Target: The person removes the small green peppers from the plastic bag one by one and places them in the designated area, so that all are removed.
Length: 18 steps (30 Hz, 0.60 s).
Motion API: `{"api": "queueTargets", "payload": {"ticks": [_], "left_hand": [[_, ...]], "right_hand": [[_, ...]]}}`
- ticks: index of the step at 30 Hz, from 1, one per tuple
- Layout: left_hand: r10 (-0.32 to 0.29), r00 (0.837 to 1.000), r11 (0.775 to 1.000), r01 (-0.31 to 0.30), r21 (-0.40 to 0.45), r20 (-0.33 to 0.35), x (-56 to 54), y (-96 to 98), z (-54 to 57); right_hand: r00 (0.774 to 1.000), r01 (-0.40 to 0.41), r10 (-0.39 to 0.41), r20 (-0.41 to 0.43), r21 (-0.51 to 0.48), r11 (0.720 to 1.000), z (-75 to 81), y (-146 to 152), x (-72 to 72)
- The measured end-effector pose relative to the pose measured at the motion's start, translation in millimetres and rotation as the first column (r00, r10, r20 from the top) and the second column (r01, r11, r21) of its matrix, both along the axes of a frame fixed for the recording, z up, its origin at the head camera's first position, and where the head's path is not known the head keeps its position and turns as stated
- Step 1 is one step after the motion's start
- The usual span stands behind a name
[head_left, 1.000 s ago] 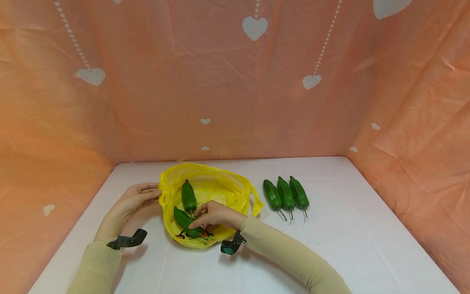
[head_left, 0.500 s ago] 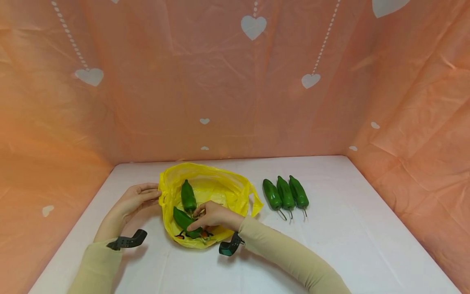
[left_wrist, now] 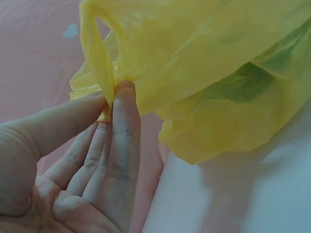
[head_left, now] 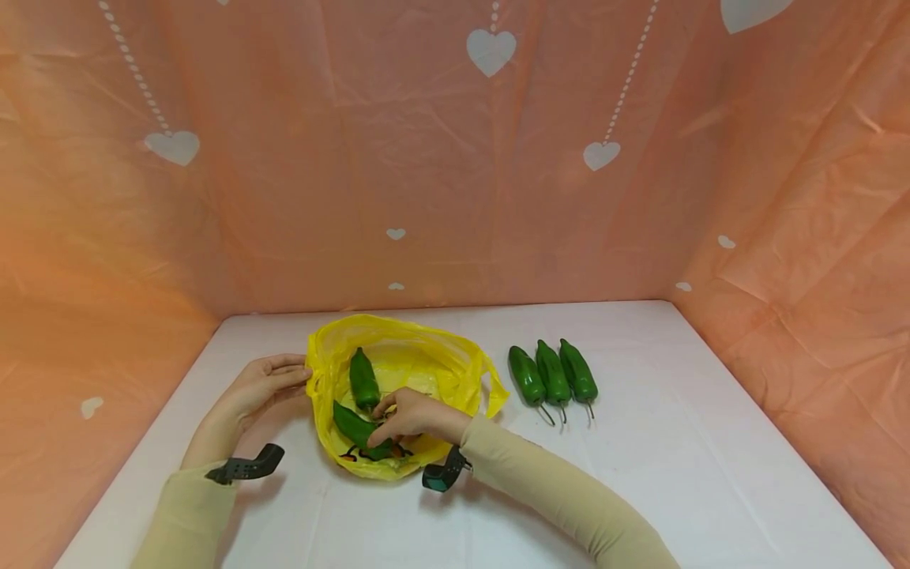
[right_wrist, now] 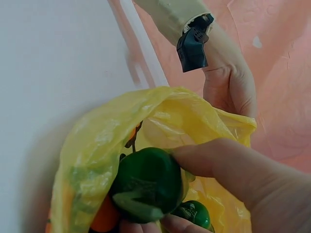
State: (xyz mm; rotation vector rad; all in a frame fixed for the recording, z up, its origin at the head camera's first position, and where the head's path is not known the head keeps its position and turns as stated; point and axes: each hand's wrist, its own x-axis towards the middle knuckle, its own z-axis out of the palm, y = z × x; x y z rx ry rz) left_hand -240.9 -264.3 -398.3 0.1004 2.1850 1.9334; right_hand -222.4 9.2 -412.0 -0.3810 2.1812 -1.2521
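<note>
A green pepper [head_left: 353,428] is gripped by a person's right hand [head_left: 415,416] inside a yellow plastic bag [head_left: 460,371], left of center in the head view; in the right wrist view, the thumb is seen pressed against it, with fingertips beneath. At the left side of the bag, the plastic is pinched between thumb and forefinger of the left hand [head_left: 265,386], its other fingers loosely extended. A second pepper [head_left: 364,381] is seen lying in the bag just above the gripped one, while small orange-and-black objects [right_wrist: 103,216], partly hidden, are glimpsed at its bottom. Right of the bag, three green peppers [head_left: 554,375] are lined up side by side, stems toward the bottom of the frame. Dark devices [head_left: 249,465] are worn at both wrists, over beige sleeves [head_left: 569,494]. The white desk [head_left: 640,474] is enclosed by orange cloth [head_left: 426,182] printed with pale hearts [head_left: 491,52].
</note>
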Motion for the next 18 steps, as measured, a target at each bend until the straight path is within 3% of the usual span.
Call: {"api": "queueTargets", "payload": {"ticks": [10,18], "left_hand": [[-0.011,1.000,1.000,0.011,0.004,0.001,1.2,-0.4,0.7],[-0.011,1.000,1.000,0.011,0.001,-0.003,0.1,-0.5,0.2]], "right_hand": [[0.999,-0.046,0.046,-0.009,0.021,0.999,1.3,0.9,-2.0],[0.996,-0.037,0.046,-0.075,0.118,0.992,3.6,-6.8,2.0]]}}
